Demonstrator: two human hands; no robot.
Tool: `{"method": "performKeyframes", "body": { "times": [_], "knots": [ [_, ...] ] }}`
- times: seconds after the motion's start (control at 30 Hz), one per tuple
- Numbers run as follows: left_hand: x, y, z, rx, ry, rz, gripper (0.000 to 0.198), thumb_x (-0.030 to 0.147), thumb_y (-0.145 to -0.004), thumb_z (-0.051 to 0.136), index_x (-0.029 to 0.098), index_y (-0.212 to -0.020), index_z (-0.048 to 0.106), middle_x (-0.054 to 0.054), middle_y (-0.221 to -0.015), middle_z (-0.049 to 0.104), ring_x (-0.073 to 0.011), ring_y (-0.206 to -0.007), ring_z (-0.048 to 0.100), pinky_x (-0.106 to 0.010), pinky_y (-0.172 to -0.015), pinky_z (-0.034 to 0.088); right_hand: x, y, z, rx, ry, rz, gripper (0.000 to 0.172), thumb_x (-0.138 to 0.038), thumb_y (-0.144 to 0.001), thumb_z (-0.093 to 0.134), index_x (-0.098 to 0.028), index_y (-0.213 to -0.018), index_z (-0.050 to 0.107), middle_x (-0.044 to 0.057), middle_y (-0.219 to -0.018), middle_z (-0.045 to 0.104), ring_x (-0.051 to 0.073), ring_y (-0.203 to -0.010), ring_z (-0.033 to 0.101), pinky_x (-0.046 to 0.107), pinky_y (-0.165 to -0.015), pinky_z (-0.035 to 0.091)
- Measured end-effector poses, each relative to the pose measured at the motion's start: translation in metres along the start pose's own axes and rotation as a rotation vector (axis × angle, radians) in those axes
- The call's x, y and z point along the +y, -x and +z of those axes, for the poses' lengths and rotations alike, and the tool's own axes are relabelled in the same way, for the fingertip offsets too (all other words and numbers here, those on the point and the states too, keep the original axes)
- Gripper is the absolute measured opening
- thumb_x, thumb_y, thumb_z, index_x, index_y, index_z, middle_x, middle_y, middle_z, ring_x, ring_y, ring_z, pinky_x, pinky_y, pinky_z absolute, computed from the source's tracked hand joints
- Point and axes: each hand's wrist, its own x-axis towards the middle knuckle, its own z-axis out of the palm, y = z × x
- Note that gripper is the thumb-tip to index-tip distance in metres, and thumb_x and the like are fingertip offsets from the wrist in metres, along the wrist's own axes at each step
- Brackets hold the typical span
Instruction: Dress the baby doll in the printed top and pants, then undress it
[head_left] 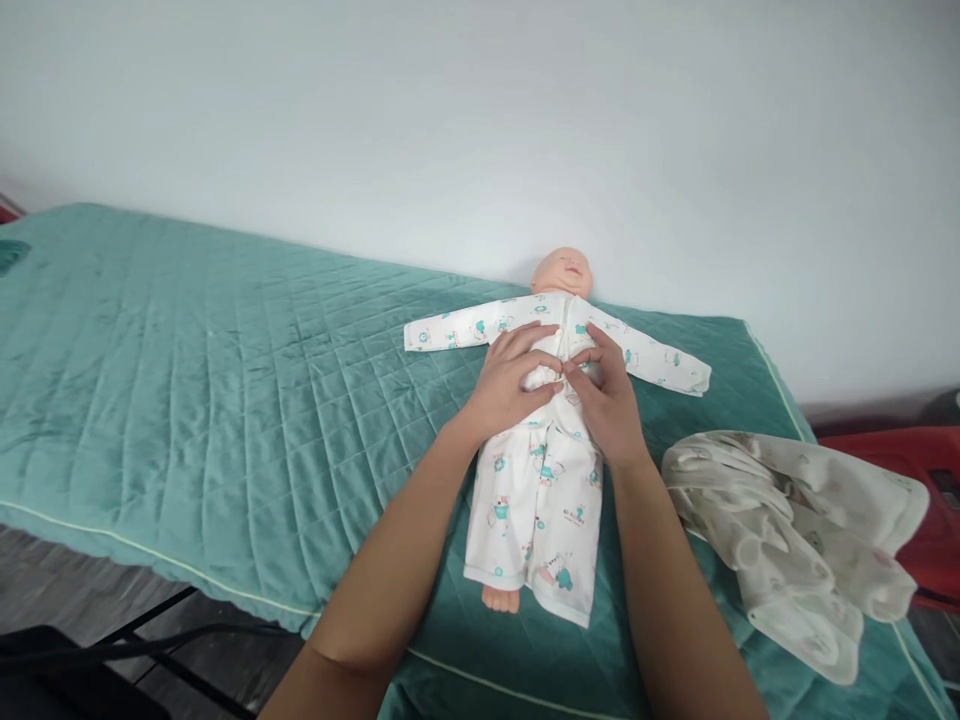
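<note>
A baby doll (564, 272) lies on its back, head toward the wall, dressed in a white patterned top (450, 326) and matching trousers (566, 500). Its sleeves stretch out to both sides, and toes show below one trouser leg. On the chest, my left hand (517, 375) has its thumb and fingertips closed on the front edge of the top. Across from it, my right hand (606, 395) pinches the other side of the same opening, close to the left fingertips. The fingers hide the exact spot being held.
Green quilted cover (225, 400) spreads under the doll and far to the left. A crumpled pale cloth (802, 540) lies at the right edge, beside a red object (900, 460). The white wall (450, 130) stands behind. Black metal bars (165, 640) show at lower left.
</note>
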Motion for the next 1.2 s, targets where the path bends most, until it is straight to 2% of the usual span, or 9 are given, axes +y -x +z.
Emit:
{"method": "performKeyframes", "body": {
  "times": [0.27,0.47,0.6,0.7,0.77,0.83,0.93,1.03,1.2],
  "knots": [
    [-0.002,0.001,0.0,0.052,0.125,-0.038,0.007,0.021,-0.089,0.063,0.023,-0.088,0.056,-0.009,-0.144,0.057,-0.0232,-0.144,0.042,-0.052,-0.121,0.03,-0.007,0.002,0.005,0.001,0.129,-0.024,0.023,-0.041,-0.083,0.07,-0.025,-0.091,0.056,0.008,-0.152,0.045,0.025,-0.145,0.038,0.051,-0.117,0.031],
    [-0.004,0.003,0.0,0.062,0.149,-0.03,0.008,0.024,-0.094,0.059,0.022,-0.087,0.055,-0.009,-0.143,0.057,-0.022,-0.143,0.043,-0.049,-0.119,0.033,-0.009,0.004,0.008,0.061,0.229,-0.033,0.014,-0.033,-0.084,0.065,-0.024,-0.086,0.054,0.009,-0.146,0.052,0.024,-0.132,0.051,0.049,-0.11,0.037],
    [-0.004,0.003,0.001,0.101,0.164,-0.054,0.01,0.022,-0.092,0.062,0.022,-0.086,0.054,-0.009,-0.141,0.059,-0.0222,-0.14,0.046,-0.049,-0.117,0.035,-0.008,0.004,0.008,0.082,0.149,0.006,0.01,-0.03,-0.083,0.064,-0.024,-0.084,0.056,0.006,-0.145,0.052,0.022,-0.123,0.056,0.042,-0.101,0.043],
    [-0.004,0.004,0.003,0.153,0.191,-0.104,0.01,0.022,-0.091,0.063,0.022,-0.088,0.054,-0.009,-0.141,0.059,-0.0224,-0.135,0.051,-0.048,-0.114,0.039,-0.004,0.001,0.007,0.108,-0.068,0.086,0.009,-0.028,-0.079,0.066,-0.024,-0.08,0.058,0.002,-0.143,0.054,0.02,-0.119,0.057,0.036,-0.094,0.045],
    [-0.004,0.004,0.004,0.163,0.192,-0.126,0.009,0.021,-0.091,0.063,0.023,-0.093,0.054,-0.008,-0.141,0.058,-0.0218,-0.134,0.052,-0.047,-0.113,0.041,-0.003,-0.001,0.005,0.135,-0.303,0.148,0.012,-0.028,-0.077,0.067,-0.023,-0.075,0.056,0.001,-0.133,0.06,0.019,-0.113,0.059,0.034,-0.091,0.046],
    [-0.004,0.004,0.004,0.145,0.167,-0.121,0.01,0.019,-0.091,0.062,0.023,-0.096,0.054,-0.008,-0.143,0.056,-0.0211,-0.135,0.05,-0.046,-0.114,0.039,-0.002,-0.003,0.001,0.198,-0.519,0.219,0.018,-0.027,-0.075,0.068,-0.022,-0.07,0.052,0.001,-0.11,0.067,0.018,-0.097,0.061,0.033,-0.084,0.047],
    [-0.002,0.005,0.001,0.086,0.119,-0.087,0.016,0.019,-0.087,0.066,0.023,-0.096,0.054,-0.008,-0.146,0.053,-0.0214,-0.141,0.044,-0.046,-0.118,0.035,0.0,-0.006,-0.005,0.326,-0.622,0.311,0.025,-0.03,-0.072,0.071,-0.022,-0.068,0.048,-0.005,-0.072,0.054,0.013,-0.067,0.052,0.03,-0.067,0.044],
    [-0.001,0.005,-0.002,0.042,0.114,-0.082,0.012,0.021,-0.088,0.067,0.023,-0.092,0.055,-0.009,-0.149,0.051,-0.0216,-0.143,0.041,-0.046,-0.12,0.032,0.005,-0.008,-0.01,0.363,-0.548,0.331,0.029,-0.036,-0.068,0.078,-0.022,-0.073,0.053,-0.007,-0.068,0.048,0.012,-0.06,0.045,0.028,-0.061,0.038],
    [-0.001,0.005,-0.003,0.038,0.103,-0.082,0.01,0.028,-0.093,0.061,0.022,-0.087,0.055,-0.009,-0.148,0.052,-0.0225,-0.143,0.042,-0.048,-0.12,0.032,0.014,-0.009,-0.009,0.262,-0.344,0.258,0.034,-0.044,-0.07,0.08,-0.023,-0.087,0.059,-0.005,-0.077,0.056,0.013,-0.065,0.048,0.028,-0.062,0.04]
  ]
}}
